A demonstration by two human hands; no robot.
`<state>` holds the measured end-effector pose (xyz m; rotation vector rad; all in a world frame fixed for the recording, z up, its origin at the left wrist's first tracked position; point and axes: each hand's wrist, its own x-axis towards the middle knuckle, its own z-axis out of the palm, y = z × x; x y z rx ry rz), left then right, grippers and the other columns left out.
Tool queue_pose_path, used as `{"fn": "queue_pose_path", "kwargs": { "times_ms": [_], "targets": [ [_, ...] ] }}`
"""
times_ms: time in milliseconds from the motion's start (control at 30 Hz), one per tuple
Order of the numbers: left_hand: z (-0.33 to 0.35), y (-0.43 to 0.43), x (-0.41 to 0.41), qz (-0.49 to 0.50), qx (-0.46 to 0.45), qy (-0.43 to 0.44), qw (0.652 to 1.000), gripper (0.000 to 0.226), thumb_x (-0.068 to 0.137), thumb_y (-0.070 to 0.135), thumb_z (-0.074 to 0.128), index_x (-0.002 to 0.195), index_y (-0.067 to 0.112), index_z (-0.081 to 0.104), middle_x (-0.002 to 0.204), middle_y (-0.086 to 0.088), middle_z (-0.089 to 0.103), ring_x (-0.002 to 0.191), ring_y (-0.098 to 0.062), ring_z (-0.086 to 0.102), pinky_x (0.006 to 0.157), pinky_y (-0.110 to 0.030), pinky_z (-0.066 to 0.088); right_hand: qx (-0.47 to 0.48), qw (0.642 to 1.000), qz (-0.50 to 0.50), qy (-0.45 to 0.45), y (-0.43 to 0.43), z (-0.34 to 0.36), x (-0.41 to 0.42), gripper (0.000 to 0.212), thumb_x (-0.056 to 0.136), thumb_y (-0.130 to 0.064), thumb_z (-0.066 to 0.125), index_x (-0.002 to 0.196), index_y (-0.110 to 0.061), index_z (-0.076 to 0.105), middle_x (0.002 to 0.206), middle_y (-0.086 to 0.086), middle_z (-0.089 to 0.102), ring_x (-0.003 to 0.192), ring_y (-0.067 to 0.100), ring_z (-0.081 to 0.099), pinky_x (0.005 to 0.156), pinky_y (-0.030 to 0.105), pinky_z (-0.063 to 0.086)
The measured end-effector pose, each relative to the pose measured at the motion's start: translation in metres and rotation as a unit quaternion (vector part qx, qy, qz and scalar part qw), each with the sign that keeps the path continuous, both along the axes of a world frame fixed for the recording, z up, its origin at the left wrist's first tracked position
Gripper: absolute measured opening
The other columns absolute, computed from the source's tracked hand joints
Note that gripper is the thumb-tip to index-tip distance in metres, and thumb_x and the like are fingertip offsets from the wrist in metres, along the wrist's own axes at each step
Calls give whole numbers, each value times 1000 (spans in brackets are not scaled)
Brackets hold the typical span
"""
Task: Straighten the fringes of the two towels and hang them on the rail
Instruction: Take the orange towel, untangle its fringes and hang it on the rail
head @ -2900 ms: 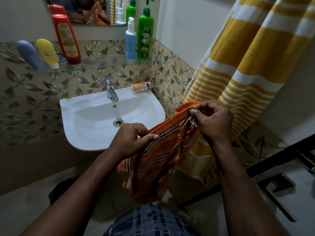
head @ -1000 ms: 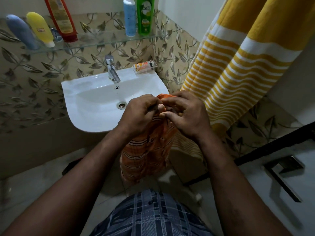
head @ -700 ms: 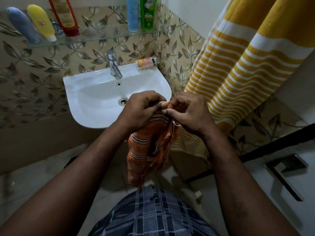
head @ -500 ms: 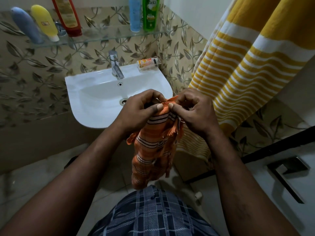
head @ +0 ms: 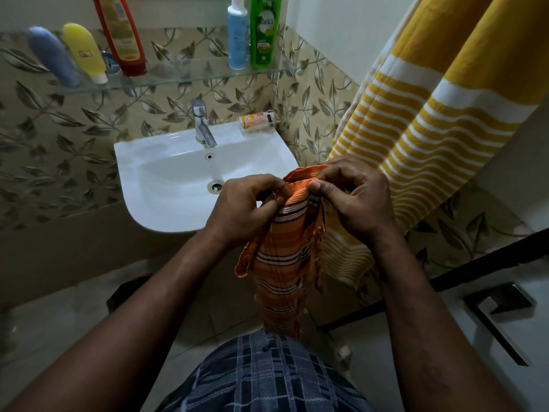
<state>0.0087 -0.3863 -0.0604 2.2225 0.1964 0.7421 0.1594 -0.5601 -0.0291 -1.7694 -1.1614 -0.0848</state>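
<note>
Presently, the orange towel (head: 285,263) is held up in front of the body, near the front of the sink (head: 148,215). Its top edge is pinched by the left hand (head: 246,206) between thumb and curled fingers, and the same edge is pinched close by with the right hand (head: 353,200), so both hands are clenched on the cloth and are close together. The fringes (head: 319,251) are seen along the right side of the cloth, under the right hand, and they look tangled. The yellow striped towel (head: 445,114) hangs at the right, behind the hands; the rail itself is not in view.

The step in hand is judged to be the straightening of the fringe of the orange towel. To do it well, the edge should be held taut between the 2 hands, and the threads should be drawn out a few at a time, along their own length and not sideways, so that no thread is torn out. The cloth looks thin and limp, so a firm pinch near the threads is advised.
</note>
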Motion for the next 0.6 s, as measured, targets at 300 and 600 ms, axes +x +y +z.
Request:
{"fn": "queue_pose_path", "kwargs": {
  "times_ms": [300, 600],
  "targets": [
    [-3, -1, 2, -46, -104, 93, 989, 19, 99, 35, 70, 116, 29, 72, 98, 7, 79, 89, -7, 75, 79, -39, 64, 4, 1000, 0, -4, -3, 12, 1, 10, 88, -20, 82, 89, -11, 77, 98, 1, 72, 96, 13, 69, 80, 31, 57],
    [2, 1, 6, -99, -174, 121, 972, 27, 91, 50, 66, 107, 31, 75, 106, 12, 73, 101, -15, 71, 88, -47, 61, 10, 1000, 22, -5, -2, 21, 2, 7, 89, -10, 81, 92, -12, 75, 99, -6, 70, 100, -1, 66, 86, 18, 51]
  ]
}}
